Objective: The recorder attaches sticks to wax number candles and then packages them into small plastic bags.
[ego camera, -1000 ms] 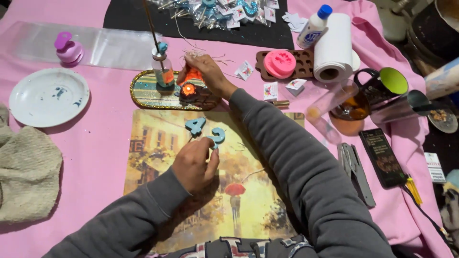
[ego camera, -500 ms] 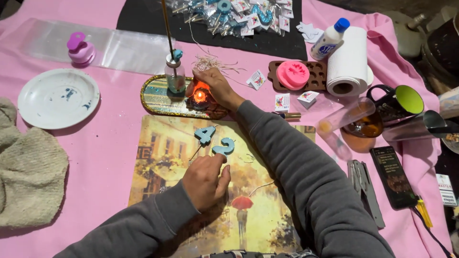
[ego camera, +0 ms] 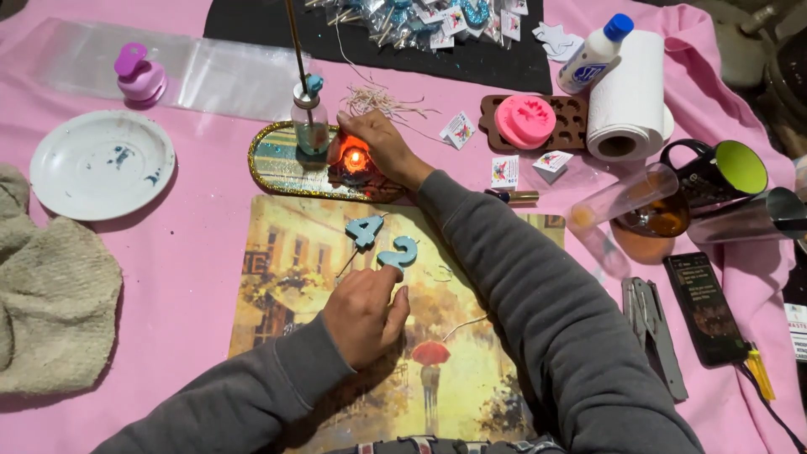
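I see my left hand loosely curled on the painted street-scene placemat, fingertips pinching the blue number-two piece, which lies just beyond them beside the blue number four. My right hand reaches across, fingers cupped around the lit tealight on the glittery oval tray

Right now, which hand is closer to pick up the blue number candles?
The left hand. Its fingertips already touch the blue number two candle, and the number four candle lies just beyond. The right hand is farther up, beside the lit candle on the glittery oval tray.
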